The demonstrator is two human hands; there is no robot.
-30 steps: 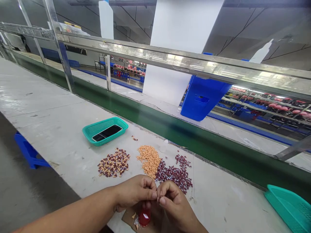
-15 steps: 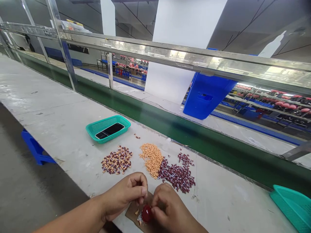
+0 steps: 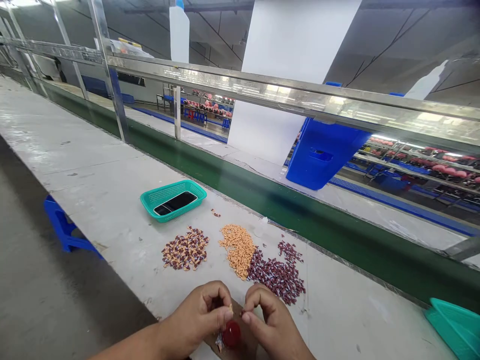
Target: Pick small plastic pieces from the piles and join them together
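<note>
Your left hand (image 3: 204, 315) pinches a small orange piece (image 3: 231, 308) and your right hand (image 3: 273, 322) a dark-red piece (image 3: 242, 314), either side of a red container (image 3: 231, 335), with a maroon pile (image 3: 277, 276) and orange pile (image 3: 237, 250) beyond them and a green basket (image 3: 165, 193) farther left.

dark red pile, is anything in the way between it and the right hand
Nothing visible stands between the right hand and the dark red pile. The red round object lies left of that hand, off that path.
</note>
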